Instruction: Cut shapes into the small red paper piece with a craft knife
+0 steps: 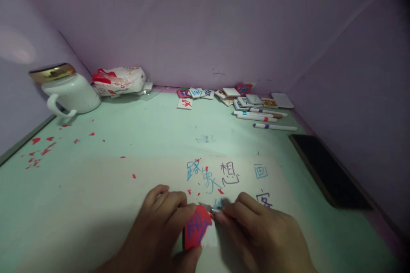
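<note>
Red tile, clamped in my left grip while my right grip pinches a small blade against it; a slip could gouge the paper.

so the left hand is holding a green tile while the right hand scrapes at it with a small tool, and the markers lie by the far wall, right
Not quite: the tile is red with blue marks, not green, as the head view shows. The rest holds: the left hand grips it, the right hand works a small tool at its edge, and the markers lie near the far wall.
</note>
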Available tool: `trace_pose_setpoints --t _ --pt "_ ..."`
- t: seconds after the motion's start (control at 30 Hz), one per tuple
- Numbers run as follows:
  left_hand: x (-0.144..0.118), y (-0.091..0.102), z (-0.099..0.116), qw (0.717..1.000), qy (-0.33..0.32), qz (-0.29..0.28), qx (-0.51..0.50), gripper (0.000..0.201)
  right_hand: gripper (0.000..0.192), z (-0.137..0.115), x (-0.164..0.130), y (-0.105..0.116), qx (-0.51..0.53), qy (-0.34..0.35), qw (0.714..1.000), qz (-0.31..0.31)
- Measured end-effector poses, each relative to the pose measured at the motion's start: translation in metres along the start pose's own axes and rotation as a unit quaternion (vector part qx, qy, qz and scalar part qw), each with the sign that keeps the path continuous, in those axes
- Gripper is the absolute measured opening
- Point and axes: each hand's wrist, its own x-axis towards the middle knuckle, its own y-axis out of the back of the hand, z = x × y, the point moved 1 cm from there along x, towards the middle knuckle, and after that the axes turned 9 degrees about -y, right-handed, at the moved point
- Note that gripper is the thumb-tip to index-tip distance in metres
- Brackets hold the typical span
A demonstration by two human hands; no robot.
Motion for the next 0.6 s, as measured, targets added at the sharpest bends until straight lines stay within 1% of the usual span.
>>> trace_pose_setpoints --t 0.13,0.23,0.4,0.53,0.6 --pt "0.0001 0.0015 0.0008 1.000 0.001 -0.015 0.007 0.036 0.038 -0.0001 0.0000 0.0005 -0.019 0.000 1.000 0.009" --pt "-0.0009 0.0008 0.0013 1.000 0.009 -0.022 0.004 0.037 0.037 -0.0002 0.0011 0.0013 -0.035 0.014 0.999 0.018" --pt "-0.0012 -0.0016 0.0014 1.000 0.006 -0.010 0.000 0.038 0.032 -0.0005 0.0050 0.0028 0.002 0.022 1.000 -0.014" --pt "-0.0007 -0.0017 0.0020 1.000 0.018 -0.015 -0.002 0.037 0.031 0.0003 0.0075 0.0055 0.010 0.035 0.999 -0.016" --pt "-0.0002 -0.0016 0.0028 1.000 0.024 -0.014 -0.004 0.036 0.031 0.0015 0.0077 0.0066 0.030 0.030 0.999 -0.028"
